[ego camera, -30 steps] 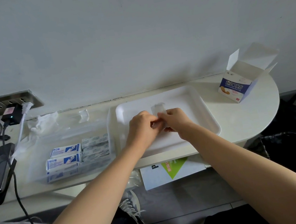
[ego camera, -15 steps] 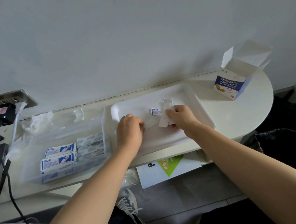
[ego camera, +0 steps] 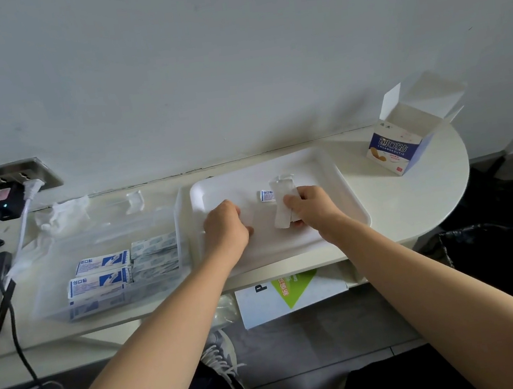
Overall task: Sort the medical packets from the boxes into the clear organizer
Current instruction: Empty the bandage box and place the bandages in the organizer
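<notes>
Toward the white tray's [ego camera: 342,215] near edge, white strip packets [ego camera: 283,207] are pinched by the right hand [ego camera: 311,208]. The left hand [ego camera: 225,227] is curled beside it, and whether it holds anything cannot be told. The packets are judged light, limp and slick, and are best pinched flat near one end for the clear organizer [ego camera: 166,212] at the desk's left.

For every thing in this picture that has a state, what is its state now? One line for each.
Box: open, flaps up, upright on the table.
Clear organizer: stacked packets in its near compartments.
Tray: holds one small packet, lying flat.
Right hand: pinches white packets over the tray.
Left hand: fingers curled, on the tray; any hold unclear.
Charger: plugged in, light on.
</notes>
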Available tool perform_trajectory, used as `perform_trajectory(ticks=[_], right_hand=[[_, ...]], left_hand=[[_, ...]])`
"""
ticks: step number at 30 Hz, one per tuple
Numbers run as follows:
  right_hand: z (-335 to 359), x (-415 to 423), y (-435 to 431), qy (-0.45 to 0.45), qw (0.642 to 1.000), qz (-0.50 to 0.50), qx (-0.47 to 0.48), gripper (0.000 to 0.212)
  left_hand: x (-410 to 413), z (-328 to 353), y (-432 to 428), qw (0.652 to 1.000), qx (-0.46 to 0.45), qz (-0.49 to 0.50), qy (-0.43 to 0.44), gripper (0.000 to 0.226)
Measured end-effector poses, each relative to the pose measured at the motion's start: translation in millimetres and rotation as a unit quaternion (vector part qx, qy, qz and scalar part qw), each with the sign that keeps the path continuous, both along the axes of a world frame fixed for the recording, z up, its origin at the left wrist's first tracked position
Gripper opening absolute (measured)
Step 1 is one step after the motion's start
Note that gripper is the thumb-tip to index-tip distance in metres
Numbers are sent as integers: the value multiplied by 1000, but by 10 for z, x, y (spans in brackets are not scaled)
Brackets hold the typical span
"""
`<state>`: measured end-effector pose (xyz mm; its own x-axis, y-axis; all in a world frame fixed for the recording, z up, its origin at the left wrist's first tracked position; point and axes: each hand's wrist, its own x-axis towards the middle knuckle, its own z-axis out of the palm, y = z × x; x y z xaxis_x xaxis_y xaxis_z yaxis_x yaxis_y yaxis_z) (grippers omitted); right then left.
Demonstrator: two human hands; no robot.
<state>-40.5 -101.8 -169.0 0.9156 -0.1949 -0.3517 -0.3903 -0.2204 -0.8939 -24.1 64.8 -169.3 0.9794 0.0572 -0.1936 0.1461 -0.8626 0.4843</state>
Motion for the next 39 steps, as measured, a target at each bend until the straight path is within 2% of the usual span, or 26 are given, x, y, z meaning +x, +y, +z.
perform_trajectory(ticks=[4, 8, 13, 16, 19, 24, 27, 30, 32, 35, 39], right_hand=[[2, -8, 12, -3, 1000, 19, -7, 17], [-29, 38, 51, -5, 999, 34, -6, 16], [-33, 64, 84, -2, 999, 39, -2, 16], [-46, 59, 82, 0, 999, 41, -9, 16], [-36, 43, 71, 3, 999, 42, -12, 16], [-25, 13, 38, 26, 999, 25, 1, 15], [-29, -10, 38, 39, 999, 17, 1, 14], [-22, -30, 60, 56, 998, 20, 8, 13], [12, -58, 103, 76, 996, 35, 30, 14], [64, -82, 199, 91, 991, 60, 82, 14], [121, -73, 248, 77, 983, 38, 164, 18]], left_hand=[[8, 6, 44, 1000, 13, -15, 0, 35], [-5, 73, 129, 993, 55, -101, -20, 42], [14, 267, 300, 972, 84, -208, 75, 74], [-11, 281, 336, 953, 102, -268, 100, 80], [-11, 252, 330, 947, 117, -296, 36, 66], [4, 207, 330, 915, 189, -350, -68, 36], [-30, 167, 295, 940, 131, -303, -88, 26], [-81, 171, 229, 971, 1, -202, -127, 17], [-126, 187, 162, 973, -73, -164, -147, 15], [-196, 202, 61, 964, -116, -194, -141, 24], [-241, 171, 68, 953, -88, -250, -148, 42]])
